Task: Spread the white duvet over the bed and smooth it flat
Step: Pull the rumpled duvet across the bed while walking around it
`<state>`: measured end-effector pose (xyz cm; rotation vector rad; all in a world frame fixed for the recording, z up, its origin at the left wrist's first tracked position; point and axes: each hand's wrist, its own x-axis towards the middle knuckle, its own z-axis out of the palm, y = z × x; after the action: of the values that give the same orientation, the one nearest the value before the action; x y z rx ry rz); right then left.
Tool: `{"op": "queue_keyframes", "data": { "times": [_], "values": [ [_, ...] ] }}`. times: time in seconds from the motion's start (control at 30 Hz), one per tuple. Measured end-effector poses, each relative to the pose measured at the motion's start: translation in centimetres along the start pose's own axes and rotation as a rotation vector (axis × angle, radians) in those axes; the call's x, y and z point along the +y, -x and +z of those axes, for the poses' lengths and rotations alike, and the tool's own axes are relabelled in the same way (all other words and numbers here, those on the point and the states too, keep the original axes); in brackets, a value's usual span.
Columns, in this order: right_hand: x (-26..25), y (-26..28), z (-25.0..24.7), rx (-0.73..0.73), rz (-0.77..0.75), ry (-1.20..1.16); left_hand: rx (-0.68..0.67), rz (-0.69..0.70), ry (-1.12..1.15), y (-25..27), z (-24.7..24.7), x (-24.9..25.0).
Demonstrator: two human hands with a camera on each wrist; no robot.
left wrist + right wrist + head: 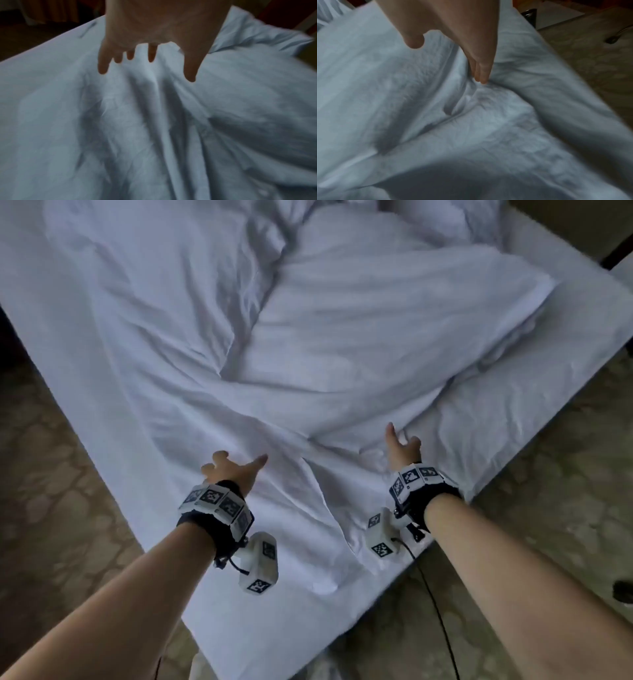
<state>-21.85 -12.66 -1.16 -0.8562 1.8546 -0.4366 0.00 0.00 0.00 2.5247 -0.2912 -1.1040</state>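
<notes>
From the head view, my left hand (233,470) and right hand (402,448) reach out with fingers spread, holding nothing. The white duvet (359,313) lies ahead of them, bunched toward the upper right of the frame across the bed (534,419); my right hand is nearer its edge.

In the left wrist view my fingers (102,65) splay over creased cloth.

The right wrist view shows straight fingers (482,71) touching a rumpled fold at centre.
</notes>
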Motion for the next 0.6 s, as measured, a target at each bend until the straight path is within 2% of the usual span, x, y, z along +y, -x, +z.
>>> {"op": "queue_keyframes", "data": {
  "times": [0.1, 0.2, 0.3, 0.33, 0.37, 0.4, 0.43, 0.47, 0.6],
  "values": [
    [-0.2, -2.8, 2.4, -0.025, 0.014, -0.047, 0.085, -0.170, -0.021, -1.1, 1.4, -1.2],
    [0.5, -5.8, 4.8, -0.149, 0.069, -0.063, 0.058, -0.306, 0.117, -3.3, 3.0, -2.9],
    [-1.0, -5.3, 7.2, -0.416, 0.057, -0.092, 0.037, -0.345, 0.152, -4.0, 3.2, -3.7],
    [-1.8, -4.6, 8.0, -0.478, 0.055, -0.087, -0.036, -0.341, 0.110, -4.3, 3.1, -3.7],
    [-2.4, -4.1, 8.9, -0.492, 0.047, -0.049, -0.051, -0.315, 0.082, -4.7, 2.8, -4.0],
    [-2.9, -3.5, 9.7, -0.487, 0.019, -0.039, -0.104, -0.301, 0.078, -4.8, 2.4, -4.0],
    [-3.2, -3.3, 10.4, -0.450, -0.008, -0.041, -0.101, -0.247, 0.140, -4.8, 1.8, -4.3],
    [-3.6, -3.0, 10.8, -0.391, -0.025, -0.054, -0.082, -0.193, 0.128, -4.9, 1.2, -4.8],
    [-3.7, -1.2, 10.5, -0.200, -0.081, -0.016, 0.051, -0.167, 0.104, -4.0, -3.7, -5.2]
  ]
}}
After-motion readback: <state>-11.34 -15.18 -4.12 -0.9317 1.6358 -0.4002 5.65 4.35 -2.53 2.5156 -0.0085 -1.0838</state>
